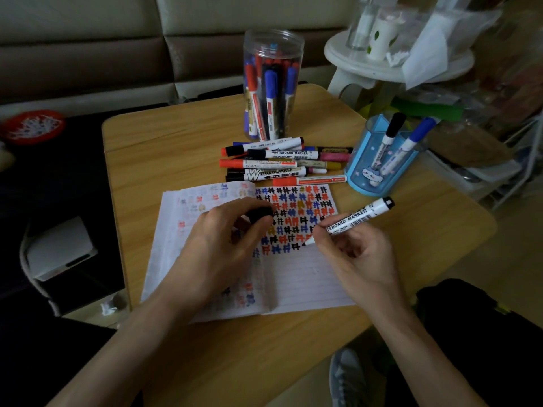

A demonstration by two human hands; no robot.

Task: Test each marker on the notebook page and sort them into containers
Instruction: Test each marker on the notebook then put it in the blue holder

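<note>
Ok: right grip (352, 254) pinches the marker (355, 217), tip at the notebook (305, 283); left grip (217, 239) curls round a black cap (260, 214). Draw one short mark on blank lines, light pressure.

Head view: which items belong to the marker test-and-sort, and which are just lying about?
Job: whiteboard marker in use, black cap, notebook, loose marker pile, clear jar of markers, blue pen holder.
Lying about: white stool, red dish, white box.
</note>
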